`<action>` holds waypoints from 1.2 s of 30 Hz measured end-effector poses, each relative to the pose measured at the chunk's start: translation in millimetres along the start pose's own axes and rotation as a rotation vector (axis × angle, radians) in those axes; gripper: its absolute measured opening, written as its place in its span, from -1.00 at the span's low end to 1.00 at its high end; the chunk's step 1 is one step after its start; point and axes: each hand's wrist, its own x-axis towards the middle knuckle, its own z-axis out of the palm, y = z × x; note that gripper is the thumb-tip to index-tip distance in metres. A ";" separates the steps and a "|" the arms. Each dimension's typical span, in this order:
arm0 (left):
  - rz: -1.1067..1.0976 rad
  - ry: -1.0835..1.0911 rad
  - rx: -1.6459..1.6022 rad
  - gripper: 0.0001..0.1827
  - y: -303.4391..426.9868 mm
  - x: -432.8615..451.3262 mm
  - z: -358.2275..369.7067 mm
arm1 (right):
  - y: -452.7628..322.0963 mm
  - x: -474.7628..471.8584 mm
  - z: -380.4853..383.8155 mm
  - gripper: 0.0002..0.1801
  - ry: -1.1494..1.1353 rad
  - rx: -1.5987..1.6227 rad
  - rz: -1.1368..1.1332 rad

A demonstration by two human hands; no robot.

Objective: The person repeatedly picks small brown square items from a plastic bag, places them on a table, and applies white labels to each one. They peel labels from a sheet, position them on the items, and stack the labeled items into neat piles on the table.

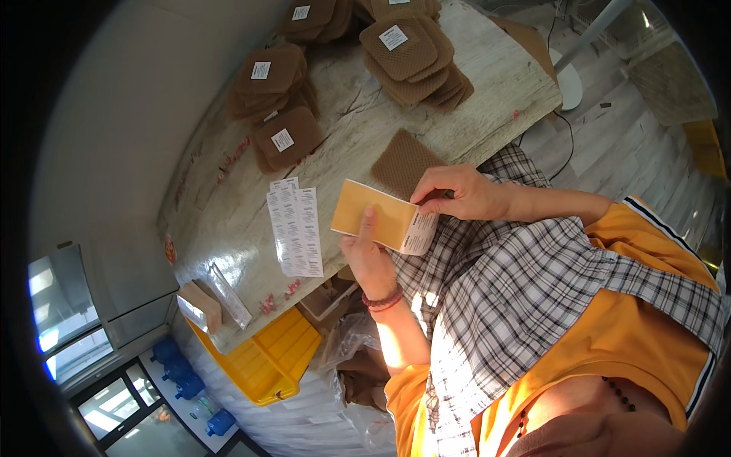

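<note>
My left hand grips a sheet of printed labels, its thumb pressed on the yellow-orange backing paper. The sheet is curled over at its right end, where white labels with small print show. My right hand pinches the sheet's edge at that bend with thumb and fingertips; whether a label is loose between them is too small to tell. Just beyond the hands, a brown textured pad with no label showing lies on the table. More label sheets lie flat to the left of it.
Stacks of brown pads with white labels stand farther back, including a left stack, a nearer one and a right one. A clear plastic packet and small box rest at the table's left end. Below stands a yellow crate.
</note>
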 end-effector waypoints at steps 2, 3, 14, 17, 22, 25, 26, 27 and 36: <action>-0.027 -0.012 -0.054 -0.71 -0.3 -2.7 2.5 | 4.2 1.7 1.9 -0.81 0.046 -0.050 -0.072; -0.062 -0.024 -0.140 -0.70 -0.4 -5.1 6.6 | 6.8 2.0 2.9 -0.82 0.068 -0.075 -0.104; 0.131 -0.183 0.246 -0.74 -24.4 -14.9 6.1 | 12.6 -1.4 10.1 -0.80 0.197 -0.279 -0.238; 0.097 -0.035 0.084 -0.76 -22.4 -18.2 21.1 | 12.8 -1.1 8.7 -0.83 0.209 -0.357 -0.292; 0.062 0.032 -0.020 -0.79 -22.4 -18.9 25.4 | 8.2 0.2 4.1 -0.83 0.219 -0.477 -0.416; 0.054 0.016 -0.029 -0.80 -26.5 -14.9 21.2 | 8.0 2.1 3.3 -0.82 0.233 -0.542 -0.490; 0.053 0.015 -0.032 -0.80 -26.5 -15.0 21.3 | 6.2 3.7 3.3 -0.82 0.237 -0.549 -0.507; 0.050 0.014 -0.035 -0.80 -25.8 -14.9 22.5 | 5.5 4.4 3.0 -0.81 0.241 -0.557 -0.524; 0.013 0.055 -0.143 -0.81 -23.5 -6.3 17.7 | -9.3 -5.4 6.1 -0.86 0.251 -0.451 -0.667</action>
